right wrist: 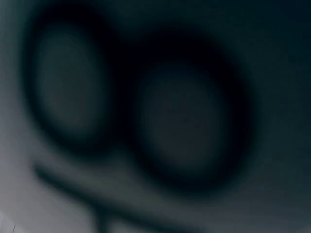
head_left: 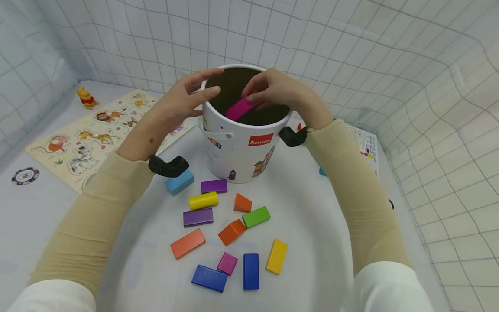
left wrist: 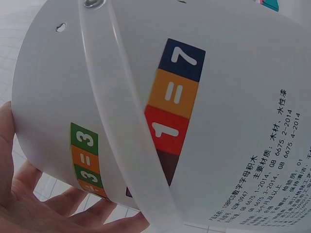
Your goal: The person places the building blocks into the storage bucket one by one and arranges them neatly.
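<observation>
In the head view a white bucket (head_left: pixel 243 149) with printed stickers stands at the back. My right hand (head_left: pixel 278 89) reaches over its rim and pinches a magenta block (head_left: pixel 238 108) in the bucket's mouth. At the left of the rim is my left hand (head_left: pixel 183 97), thumb and forefinger extended over the edge. The left wrist view shows that hand's fingers (left wrist: pixel 97 213) alongside the bucket wall (left wrist: pixel 228 97), beside its pale handle. A close, blurred pale surface with dark rounded markings fills the right wrist view; neither hand nor block appears there.
Several coloured blocks, including a yellow cylinder (head_left: pixel 203 201) and a green block (head_left: pixel 256 217), lie in front of the bucket. An animal puzzle board (head_left: pixel 83 160), a small bear figure (head_left: pixel 86 98) and a poker chip (head_left: pixel 25 176) lie left. A printed sheet (head_left: pixel 364 141) lies right.
</observation>
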Tool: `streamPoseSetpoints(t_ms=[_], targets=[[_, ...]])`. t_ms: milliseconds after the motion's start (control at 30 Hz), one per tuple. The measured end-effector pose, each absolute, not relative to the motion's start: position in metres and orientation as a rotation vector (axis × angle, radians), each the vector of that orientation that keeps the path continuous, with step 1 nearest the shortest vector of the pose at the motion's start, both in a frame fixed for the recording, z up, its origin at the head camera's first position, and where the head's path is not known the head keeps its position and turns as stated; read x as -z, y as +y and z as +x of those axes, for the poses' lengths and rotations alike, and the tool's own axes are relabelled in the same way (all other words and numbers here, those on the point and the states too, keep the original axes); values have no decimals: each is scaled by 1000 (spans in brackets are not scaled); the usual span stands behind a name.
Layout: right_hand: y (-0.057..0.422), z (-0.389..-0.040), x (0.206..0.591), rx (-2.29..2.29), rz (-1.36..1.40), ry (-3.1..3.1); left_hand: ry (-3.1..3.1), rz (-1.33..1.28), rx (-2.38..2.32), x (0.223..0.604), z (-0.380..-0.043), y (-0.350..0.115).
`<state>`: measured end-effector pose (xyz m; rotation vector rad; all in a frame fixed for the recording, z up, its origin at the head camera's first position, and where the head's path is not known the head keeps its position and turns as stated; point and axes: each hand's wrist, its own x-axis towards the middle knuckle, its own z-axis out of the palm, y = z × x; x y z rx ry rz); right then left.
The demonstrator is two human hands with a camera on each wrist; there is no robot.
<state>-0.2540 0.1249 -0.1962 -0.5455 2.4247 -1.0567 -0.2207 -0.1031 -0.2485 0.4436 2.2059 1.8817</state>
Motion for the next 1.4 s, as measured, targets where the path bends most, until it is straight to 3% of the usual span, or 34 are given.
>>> streamPoseSetpoints(t_ms=[133,233,400,567,900,1133,1400], targets=[[121,-252,200,1066,-623,2478,2198,440,-1895,249,-222,-104],[125,-239,200,1316,-695,2499,2195,434,-1903,250,-222,-103],[144,-195,203,1855,-808,2381,2202,451,-1896,251,-223,-101],[178,-151,237,2096,-917,2261,2228,467,-1888,251,-222,-101],[213,-107,354,1592,-518,2179,2224,462,-1903,249,-220,-97],[211,-94,372,1221,-635,2292,2234,449,-1879,249,-219,-96],[210,-89,388,1152,-817,2423,2253,455,-1867,248,-217,-96]])
